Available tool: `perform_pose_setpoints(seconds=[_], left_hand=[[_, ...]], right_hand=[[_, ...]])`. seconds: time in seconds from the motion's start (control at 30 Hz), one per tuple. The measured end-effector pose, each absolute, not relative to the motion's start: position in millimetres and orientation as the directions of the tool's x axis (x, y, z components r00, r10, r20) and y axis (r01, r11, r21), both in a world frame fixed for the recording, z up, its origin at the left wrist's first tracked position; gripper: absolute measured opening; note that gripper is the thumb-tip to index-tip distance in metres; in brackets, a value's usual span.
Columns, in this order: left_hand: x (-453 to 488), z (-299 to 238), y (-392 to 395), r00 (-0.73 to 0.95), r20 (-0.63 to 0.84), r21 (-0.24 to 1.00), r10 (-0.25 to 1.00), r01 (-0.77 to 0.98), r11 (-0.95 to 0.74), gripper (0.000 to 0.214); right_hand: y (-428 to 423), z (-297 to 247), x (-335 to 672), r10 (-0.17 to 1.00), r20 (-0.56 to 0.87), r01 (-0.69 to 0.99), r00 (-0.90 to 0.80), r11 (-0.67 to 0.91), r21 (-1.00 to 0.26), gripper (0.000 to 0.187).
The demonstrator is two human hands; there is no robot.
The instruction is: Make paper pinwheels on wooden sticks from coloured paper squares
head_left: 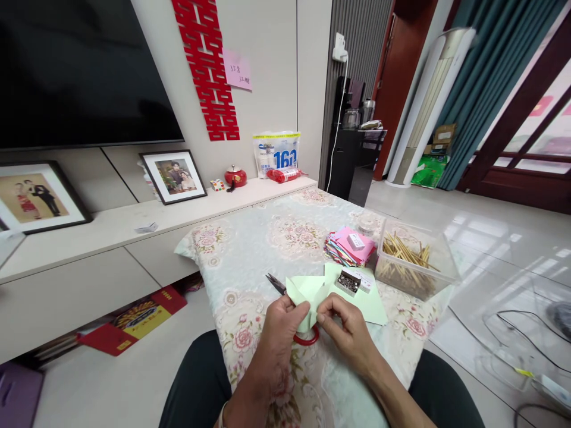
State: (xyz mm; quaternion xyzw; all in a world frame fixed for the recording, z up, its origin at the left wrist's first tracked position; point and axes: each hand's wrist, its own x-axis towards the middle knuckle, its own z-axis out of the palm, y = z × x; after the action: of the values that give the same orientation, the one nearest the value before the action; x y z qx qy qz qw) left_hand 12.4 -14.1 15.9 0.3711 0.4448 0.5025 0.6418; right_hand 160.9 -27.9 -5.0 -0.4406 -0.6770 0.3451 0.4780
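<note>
I have both hands on a folded piece of pale green paper (307,295), held just above the flowered tablecloth (263,238) at the near edge of the table. My left hand (279,326) pinches its left side between thumb and fingers, and my right hand (347,324) pinches the lower right edge. The fingertips are pressed together on the paper, though how far the folds go I can't quite make out. Under the paper lie the scissors (277,283), blades pointing away to the left, with the red handle loop showing between my hands. Just beyond is a flat green sheet (372,304) with a small open box of metal pins (348,282) on it. Farther back sit a stack of coloured paper (348,248) and a clear tub (446,278) of wooden sticks.
</note>
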Motion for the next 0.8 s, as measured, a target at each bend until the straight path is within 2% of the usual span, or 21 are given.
perform_pose_setpoints(seconds=[0.33, 0.57, 0.8], left_hand=[[16.6, 17.6, -16.6, 0.100, -0.264, 0.894, 0.959, -0.348, 0.282, 0.036], [17.6, 16.1, -15.7, 0.092, -0.225, 0.904, 0.970, -0.353, 0.243, 0.032], [20.0, 9.1, -15.2, 0.031, -0.265, 0.905, 0.964, -0.337, 0.260, 0.026]], right_hand=[[-27.9, -9.4, 153.4, 0.973, 0.231, 0.244, -0.022, 0.230, -0.942, 0.017], [-26.7, -11.8, 152.5, 0.952, 0.306, 0.338, 0.031, 0.278, -0.899, 0.016], [-26.9, -14.3, 151.8, 0.937, 0.347, 0.406, 0.030, 0.306, -0.861, 0.017]])
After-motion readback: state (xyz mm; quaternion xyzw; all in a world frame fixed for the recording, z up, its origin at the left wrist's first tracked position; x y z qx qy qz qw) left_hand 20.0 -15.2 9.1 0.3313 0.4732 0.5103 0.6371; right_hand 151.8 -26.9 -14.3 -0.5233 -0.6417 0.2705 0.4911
